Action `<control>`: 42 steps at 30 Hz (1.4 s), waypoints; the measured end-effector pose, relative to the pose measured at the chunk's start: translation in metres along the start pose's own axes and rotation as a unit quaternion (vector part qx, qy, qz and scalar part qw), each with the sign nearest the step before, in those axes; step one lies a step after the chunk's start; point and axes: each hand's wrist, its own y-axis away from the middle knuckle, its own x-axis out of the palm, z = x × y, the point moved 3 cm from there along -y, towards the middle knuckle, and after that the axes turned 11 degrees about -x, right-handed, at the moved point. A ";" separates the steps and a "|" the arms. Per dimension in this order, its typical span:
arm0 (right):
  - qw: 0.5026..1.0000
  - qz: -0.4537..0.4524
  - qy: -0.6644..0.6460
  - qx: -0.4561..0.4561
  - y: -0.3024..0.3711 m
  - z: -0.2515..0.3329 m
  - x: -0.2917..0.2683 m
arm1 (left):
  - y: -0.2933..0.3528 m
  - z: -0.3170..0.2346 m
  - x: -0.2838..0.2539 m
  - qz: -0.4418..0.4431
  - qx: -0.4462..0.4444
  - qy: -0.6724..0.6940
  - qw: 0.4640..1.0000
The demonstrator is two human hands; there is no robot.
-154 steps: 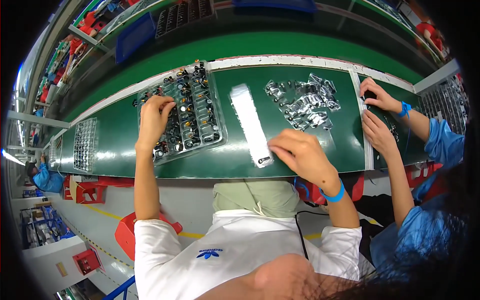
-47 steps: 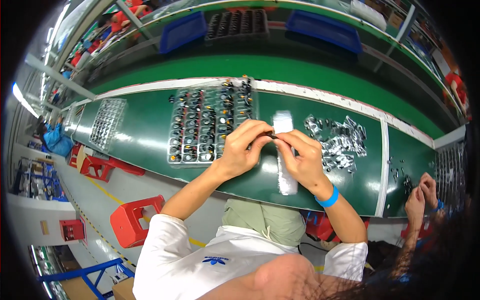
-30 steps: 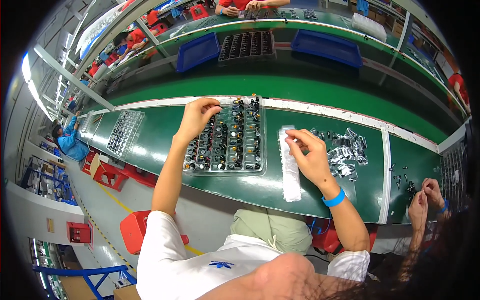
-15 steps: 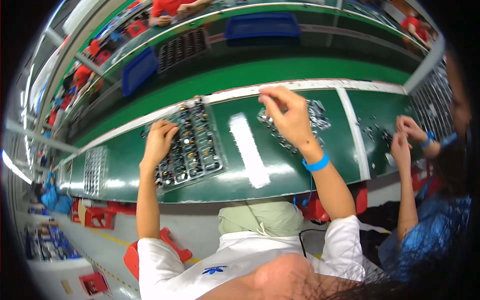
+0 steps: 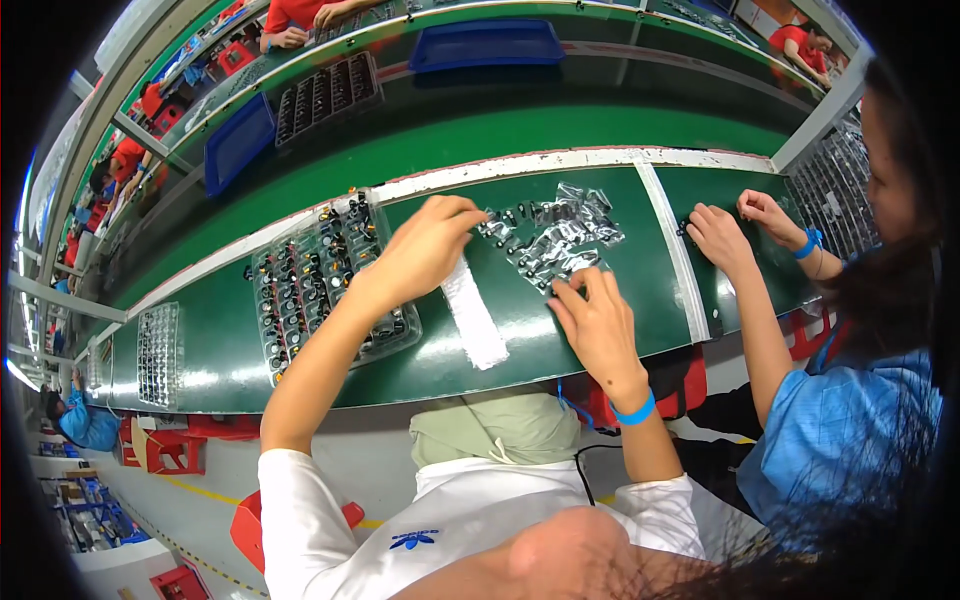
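Observation:
My left hand point(image 5: 425, 250) reaches across to the left edge of a loose pile of small dark and silvery parts point(image 5: 565, 235). Its thumb and fingertips come together in a pinch; anything between them is too small to name. At the pile's near edge is my right hand point(image 5: 603, 325), a blue band on its wrist. The bent fingers of this hand meet the lowest parts, and what they grip is hidden. Left of the pile lies a clear plastic tray point(image 5: 405, 325) filled with rows of small black parts with orange and white bits, partly covered by my left forearm.
A white strip point(image 5: 475, 315) runs down the green table between tray and pile. Another clear tray point(image 5: 160, 350) lies far left. A co-worker's hands point(image 5: 722, 240) work beyond a white divider point(image 5: 675, 250). Across the belt are blue trays point(image 5: 487, 46) and a filled parts tray point(image 5: 328, 95).
My left hand has left the tray and moved right to the pile. My right hand has come down from above the pile to its near edge. The whole view has shifted slightly.

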 end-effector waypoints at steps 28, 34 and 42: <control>0.992 -0.028 -0.124 -0.012 0.034 0.017 -0.004 | -0.035 0.008 0.009 0.200 0.066 0.200 0.957; 0.987 -0.042 -0.151 0.020 0.032 0.012 0.001 | -0.027 0.007 0.004 0.295 -0.075 0.376 0.875; 0.932 -0.121 -0.322 0.115 0.020 0.014 0.010 | -0.012 0.032 -0.021 0.222 -0.131 0.396 0.881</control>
